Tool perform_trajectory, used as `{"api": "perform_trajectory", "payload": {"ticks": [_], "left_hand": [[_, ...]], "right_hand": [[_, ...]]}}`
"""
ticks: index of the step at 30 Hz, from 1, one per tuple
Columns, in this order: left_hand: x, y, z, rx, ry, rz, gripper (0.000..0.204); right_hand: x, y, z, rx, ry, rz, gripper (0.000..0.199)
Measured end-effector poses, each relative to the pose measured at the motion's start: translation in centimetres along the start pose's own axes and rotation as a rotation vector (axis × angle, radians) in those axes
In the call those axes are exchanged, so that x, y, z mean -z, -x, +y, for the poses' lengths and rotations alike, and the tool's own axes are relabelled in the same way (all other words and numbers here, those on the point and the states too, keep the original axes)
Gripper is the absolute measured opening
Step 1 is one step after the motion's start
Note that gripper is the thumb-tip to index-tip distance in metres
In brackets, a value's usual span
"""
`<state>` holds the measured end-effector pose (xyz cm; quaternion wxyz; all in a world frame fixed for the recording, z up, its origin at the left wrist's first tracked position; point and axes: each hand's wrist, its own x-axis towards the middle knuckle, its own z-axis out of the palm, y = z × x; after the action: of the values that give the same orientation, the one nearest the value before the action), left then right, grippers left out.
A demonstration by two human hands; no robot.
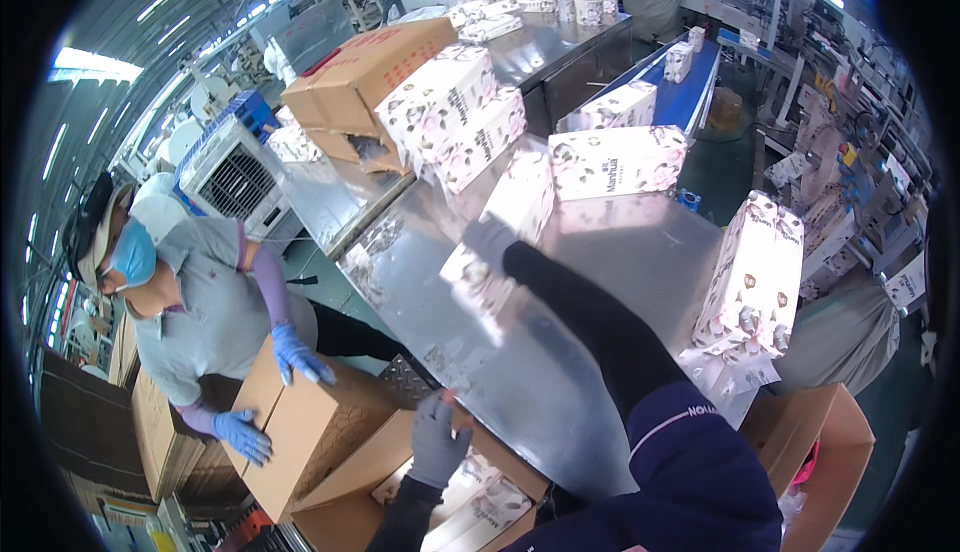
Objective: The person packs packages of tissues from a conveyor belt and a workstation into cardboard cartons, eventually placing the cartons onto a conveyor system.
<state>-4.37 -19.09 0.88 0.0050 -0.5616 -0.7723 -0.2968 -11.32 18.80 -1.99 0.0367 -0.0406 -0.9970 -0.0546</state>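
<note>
My right hand [490, 241], in a grey glove, reaches across the metal table [590, 352] and grips a white floral pack of tissues [478, 282]. Motion blurs the pack's near end. My left hand [437, 442], gloved too, hovers at an open cardboard carton [350, 477], thumb apart from the fingers. Inside that carton lie floral packs [485, 512], partly hidden by my left arm. Another floral pack [618, 163] lies just beyond my right hand, and stacked ones [450, 117] stand farther left.
At the left a co-worker in blue gloves [298, 355] holds a closed-looking carton [315, 417]. A large brown carton [365, 82] sits on the far table. Right of me, more packs [755, 272] stand at the table's edge above an open carton [840, 452]. A blue conveyor [690, 92] carries packs.
</note>
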Motion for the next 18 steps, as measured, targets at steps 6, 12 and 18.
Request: {"api": "perform_trajectory", "payload": {"ticks": [6, 12, 18], "left_hand": [[-3.5, -13.6, -1.8, 0.078, -0.565, -0.307, 0.122], [-5.8, -16.4, 0.1, -0.188, -0.557, -0.457, 0.107], [-7.3, -16.8, 0.9, -0.2, -0.547, -0.416, 0.109]], "right_hand": [[5.1, 4.0, -4.2, 0.041, -0.326, 0.172, 0.066], [2.6, 13.9, 23.5, -0.755, 0.137, 0.154, 0.084], [2.0, 12.3, 24.0, -0.828, 0.11, -0.08, 0.093]]}}
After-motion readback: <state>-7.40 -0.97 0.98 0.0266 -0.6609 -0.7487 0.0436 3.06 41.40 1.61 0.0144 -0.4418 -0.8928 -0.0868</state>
